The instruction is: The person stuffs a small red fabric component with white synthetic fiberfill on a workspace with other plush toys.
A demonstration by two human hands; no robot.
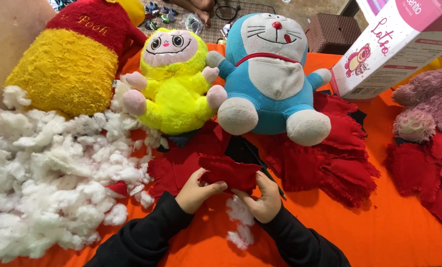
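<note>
Both my hands hold a small red fleece piece (228,170) low in the middle of the head view. My left hand (195,192) grips its lower left edge with thumb on top. My right hand (266,198) pinches its lower right edge. Black sleeves cover both arms. A small tuft of white stuffing (240,222) lies on the orange cloth (379,227) right under my hands. More red fleece pieces (329,168) lie just beyond and to the right.
A big heap of white stuffing (47,183) fills the left. Behind stand a yellow-and-red plush bear (67,59), a bright yellow plush (176,79) and a blue-and-white cat plush (270,74). A pink-and-white box (394,54) and a purple plush (428,104) sit at right.
</note>
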